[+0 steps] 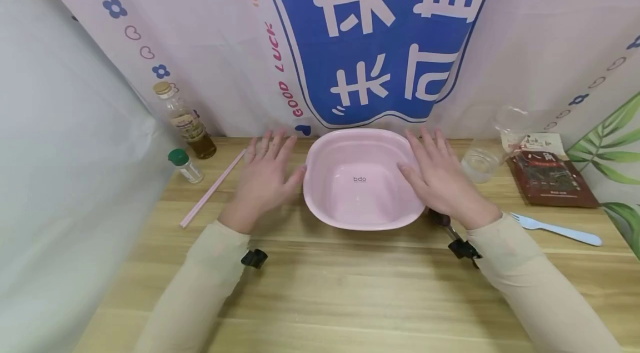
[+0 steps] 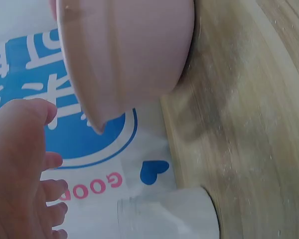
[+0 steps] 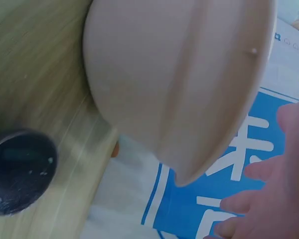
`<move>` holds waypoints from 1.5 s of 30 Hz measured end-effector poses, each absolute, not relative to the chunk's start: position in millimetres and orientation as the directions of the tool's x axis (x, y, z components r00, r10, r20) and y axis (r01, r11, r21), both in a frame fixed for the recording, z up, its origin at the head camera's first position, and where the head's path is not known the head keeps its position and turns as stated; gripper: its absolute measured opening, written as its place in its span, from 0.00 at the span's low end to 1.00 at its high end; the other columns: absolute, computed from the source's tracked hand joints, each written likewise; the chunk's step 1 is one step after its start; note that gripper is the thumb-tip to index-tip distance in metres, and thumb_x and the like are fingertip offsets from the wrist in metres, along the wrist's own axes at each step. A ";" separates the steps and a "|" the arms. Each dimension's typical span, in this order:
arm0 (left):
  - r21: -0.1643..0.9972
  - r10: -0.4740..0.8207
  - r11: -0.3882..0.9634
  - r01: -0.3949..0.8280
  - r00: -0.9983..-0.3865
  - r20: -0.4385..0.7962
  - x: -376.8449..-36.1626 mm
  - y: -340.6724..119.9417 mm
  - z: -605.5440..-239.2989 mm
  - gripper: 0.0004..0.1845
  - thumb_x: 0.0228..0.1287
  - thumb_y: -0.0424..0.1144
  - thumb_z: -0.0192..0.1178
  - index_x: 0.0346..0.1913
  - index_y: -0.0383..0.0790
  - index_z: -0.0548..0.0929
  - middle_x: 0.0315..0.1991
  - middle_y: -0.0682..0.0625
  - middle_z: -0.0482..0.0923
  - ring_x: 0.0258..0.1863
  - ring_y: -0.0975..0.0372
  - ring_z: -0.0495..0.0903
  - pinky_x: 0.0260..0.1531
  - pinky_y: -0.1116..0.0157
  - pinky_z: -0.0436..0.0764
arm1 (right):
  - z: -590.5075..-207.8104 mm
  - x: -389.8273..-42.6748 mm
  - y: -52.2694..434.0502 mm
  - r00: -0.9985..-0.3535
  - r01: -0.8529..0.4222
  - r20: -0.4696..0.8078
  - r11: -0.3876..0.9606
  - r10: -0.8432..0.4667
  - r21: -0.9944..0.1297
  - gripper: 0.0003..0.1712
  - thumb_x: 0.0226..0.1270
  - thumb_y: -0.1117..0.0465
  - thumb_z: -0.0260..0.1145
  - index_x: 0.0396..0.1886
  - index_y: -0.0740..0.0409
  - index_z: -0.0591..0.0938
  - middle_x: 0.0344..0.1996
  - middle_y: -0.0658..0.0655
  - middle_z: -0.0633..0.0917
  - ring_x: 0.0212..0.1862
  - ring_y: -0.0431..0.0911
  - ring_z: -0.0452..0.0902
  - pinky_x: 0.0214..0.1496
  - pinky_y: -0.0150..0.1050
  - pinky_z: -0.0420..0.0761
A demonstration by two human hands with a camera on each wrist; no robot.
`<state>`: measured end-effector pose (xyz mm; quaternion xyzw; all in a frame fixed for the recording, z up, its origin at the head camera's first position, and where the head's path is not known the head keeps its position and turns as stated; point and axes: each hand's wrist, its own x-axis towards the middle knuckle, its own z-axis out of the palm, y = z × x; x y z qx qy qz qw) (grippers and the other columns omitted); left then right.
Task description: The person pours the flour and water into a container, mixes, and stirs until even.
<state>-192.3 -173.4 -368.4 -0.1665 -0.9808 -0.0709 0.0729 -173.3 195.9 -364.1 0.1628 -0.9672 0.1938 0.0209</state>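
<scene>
Pale pink, rounded-square plastic basin (image 1: 360,200) stands mouth-up near the back edge of the wood-grain worktop (image 1: 310,297), about midway between its left and right edges. Long axis appears to run left to right, roughly parallel to the back edge; slanted view may shorten the other way. Small dark "bdo" print (image 1: 360,179) on the inside floor reads right way up from the front edge. Left hand (image 1: 265,175) spread, back up, holding nothing, just beside the left rim; wrist view shows a gap between thumb and basin. Right hand (image 1: 442,180) likewise spread, over the right rim, no grip seen; a dark-handled metal utensil (image 1: 440,218) lies partly hidden below it. Handling, by judgement: light for its bulk, fairly stiff with slight give in the walls, smooth enough to slip, not fragile. Best hold: 2 hands, 1 at each short side, fingers hooked under the out-turned lip, thumbs over the rim, mouth kept level. A 1-sided pull would probably tilt or swivel it.
</scene>
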 end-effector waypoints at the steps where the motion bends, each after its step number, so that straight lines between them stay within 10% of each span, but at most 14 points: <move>1: 0.120 0.315 0.934 0.337 -0.934 0.170 -192.2 -175.5 -367.6 0.42 0.81 0.63 0.45 0.86 0.42 0.59 0.88 0.37 0.51 0.88 0.39 0.46 0.87 0.38 0.42 | -364.3 -173.5 197.4 -0.944 -0.330 0.114 0.863 -0.310 -0.382 0.44 0.89 0.40 0.45 0.90 0.58 0.48 0.87 0.74 0.45 0.87 0.73 0.32 0.86 0.75 0.40; 13: 0.208 0.242 0.932 0.298 -0.936 0.256 -196.5 -203.0 -367.0 0.45 0.76 0.59 0.57 0.84 0.35 0.58 0.82 0.33 0.64 0.82 0.37 0.63 0.84 0.38 0.57 | -373.5 -169.5 217.1 -0.932 -0.357 0.270 0.723 -0.240 -0.591 0.36 0.88 0.47 0.54 0.86 0.55 0.62 0.84 0.67 0.64 0.81 0.71 0.63 0.78 0.74 0.67; 20: 0.202 0.148 0.949 0.243 -0.906 0.397 -196.6 -224.4 -376.6 0.40 0.76 0.60 0.56 0.79 0.36 0.64 0.66 0.29 0.82 0.60 0.36 0.84 0.67 0.39 0.77 | -385.5 -172.1 224.6 -0.925 -0.358 0.357 0.615 -0.130 -0.702 0.26 0.87 0.54 0.55 0.74 0.65 0.77 0.71 0.68 0.81 0.74 0.68 0.75 0.74 0.69 0.74; 27: 0.195 0.044 0.970 0.145 -0.896 0.442 -195.9 -240.7 -380.6 0.42 0.75 0.64 0.53 0.75 0.31 0.69 0.30 0.28 0.84 0.32 0.35 0.85 0.45 0.39 0.78 | -392.3 -175.1 232.8 -0.932 -0.343 0.346 0.576 -0.111 -0.742 0.22 0.86 0.60 0.57 0.69 0.68 0.80 0.64 0.70 0.85 0.66 0.62 0.82 0.66 0.28 0.77; 34: 0.245 0.005 0.966 0.085 -0.950 0.312 -198.4 -253.5 -387.9 0.51 0.75 0.74 0.50 0.80 0.32 0.64 0.43 0.29 0.85 0.34 0.36 0.84 0.32 0.41 0.81 | -405.9 -177.7 239.7 -0.947 -0.318 0.296 0.511 -0.126 -0.799 0.22 0.86 0.62 0.57 0.71 0.69 0.79 0.66 0.72 0.83 0.61 0.42 0.83 0.59 0.13 0.73; 38: 0.334 -0.012 0.941 0.054 -0.981 0.192 -200.0 -259.2 -393.5 0.56 0.72 0.79 0.48 0.84 0.36 0.58 0.62 0.30 0.83 0.53 0.32 0.84 0.49 0.35 0.82 | -411.4 -177.5 242.3 -0.954 -0.300 0.262 0.439 -0.146 -0.847 0.23 0.86 0.62 0.56 0.72 0.69 0.78 0.68 0.72 0.81 0.53 0.24 0.81 0.57 0.15 0.77; 45: 0.569 -0.006 0.822 0.022 -0.999 0.047 -206.6 -266.7 -407.3 0.57 0.69 0.75 0.61 0.86 0.41 0.54 0.76 0.33 0.72 0.73 0.37 0.74 0.69 0.34 0.75 | -418.2 -174.9 242.7 -0.962 -0.254 0.197 0.362 -0.187 -0.897 0.25 0.87 0.58 0.58 0.75 0.65 0.75 0.74 0.69 0.77 0.56 0.23 0.81 0.61 0.19 0.79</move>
